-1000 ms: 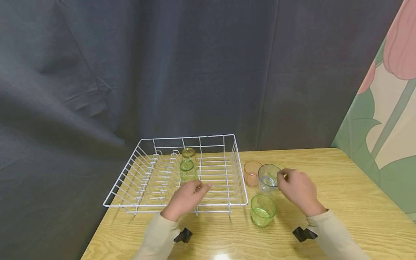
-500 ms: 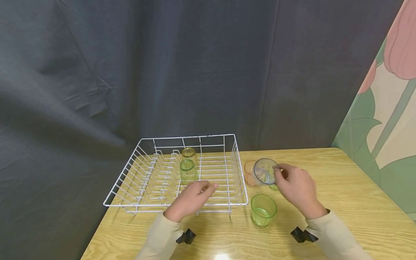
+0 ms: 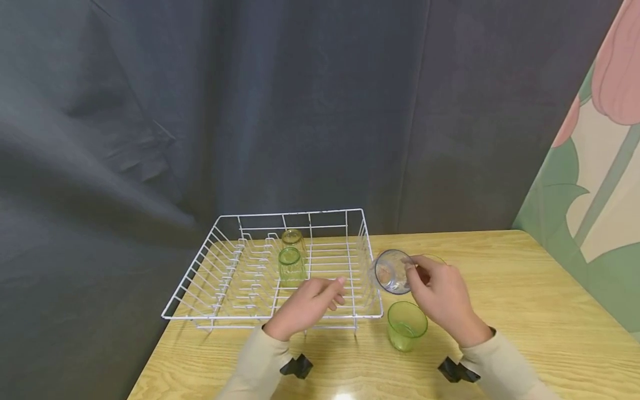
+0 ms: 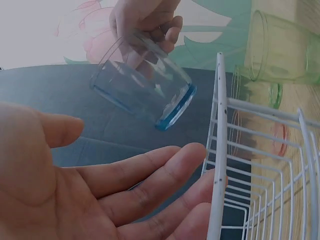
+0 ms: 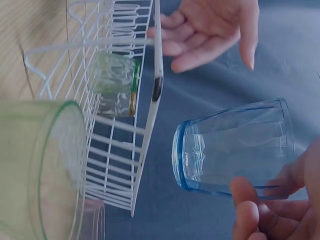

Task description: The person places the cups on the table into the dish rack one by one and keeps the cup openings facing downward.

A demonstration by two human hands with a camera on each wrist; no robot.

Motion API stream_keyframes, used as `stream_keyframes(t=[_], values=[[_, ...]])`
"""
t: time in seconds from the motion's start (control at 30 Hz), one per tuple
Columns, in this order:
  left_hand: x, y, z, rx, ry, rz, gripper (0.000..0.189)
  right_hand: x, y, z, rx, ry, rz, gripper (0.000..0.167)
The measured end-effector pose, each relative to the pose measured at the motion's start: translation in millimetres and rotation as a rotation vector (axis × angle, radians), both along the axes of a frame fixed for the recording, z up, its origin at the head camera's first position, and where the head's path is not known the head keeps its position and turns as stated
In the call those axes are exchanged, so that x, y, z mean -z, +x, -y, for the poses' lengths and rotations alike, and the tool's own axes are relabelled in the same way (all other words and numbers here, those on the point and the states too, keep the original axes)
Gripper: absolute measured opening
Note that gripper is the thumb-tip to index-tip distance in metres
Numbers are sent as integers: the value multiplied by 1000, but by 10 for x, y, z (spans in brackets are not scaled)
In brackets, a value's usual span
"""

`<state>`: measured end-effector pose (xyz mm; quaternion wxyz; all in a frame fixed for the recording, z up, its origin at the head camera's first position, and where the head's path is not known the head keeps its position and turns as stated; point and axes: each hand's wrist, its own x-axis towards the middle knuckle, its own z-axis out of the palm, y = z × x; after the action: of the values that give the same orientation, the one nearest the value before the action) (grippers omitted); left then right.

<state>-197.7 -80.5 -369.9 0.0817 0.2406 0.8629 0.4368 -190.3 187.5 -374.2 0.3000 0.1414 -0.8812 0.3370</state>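
Observation:
My right hand (image 3: 442, 294) pinches a clear bluish glass (image 3: 393, 272) near its rim. That glass (image 5: 230, 147) is tilted in the air by the right side of the white wire dish rack (image 3: 330, 317), its base toward the rack in the right wrist view. Over the rack's front part is my left hand (image 3: 307, 305), empty, fingers extended and thumb apart in the left wrist view (image 4: 135, 195). Inside the rack, a green glass (image 3: 291, 269) and an amber glass (image 3: 294, 239) stand upside down, one behind the other.
A green glass (image 3: 407, 328) stands upright on the wooden table (image 3: 525, 311), right of the rack. Behind the right hand, a yellowish rim (image 3: 436, 259) shows. An orange-tinted glass (image 4: 281, 139) also stands there. A dark curtain (image 3: 320, 111) hangs behind the table.
The right hand has lifted the bluish glass off the table, tilted it and carried it left to the rack's side. The left hand has shifted slightly right and spread its fingers.

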Motion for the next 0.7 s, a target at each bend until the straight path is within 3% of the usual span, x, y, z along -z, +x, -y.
stream_keyframes(t=[0.2, 0.47, 0.7], values=[[-7, -7, -58, -18, 51, 40, 59, 11, 56, 105, -66, -21, -31, 17], [1, -43, -130, 17, 147, 139, 67, 38, 112, 194, -131, -44, -56, 16], [11, -89, -159, -24, 172, 185, 69, 69, 140, 283, -160, -25, -121, 20]])
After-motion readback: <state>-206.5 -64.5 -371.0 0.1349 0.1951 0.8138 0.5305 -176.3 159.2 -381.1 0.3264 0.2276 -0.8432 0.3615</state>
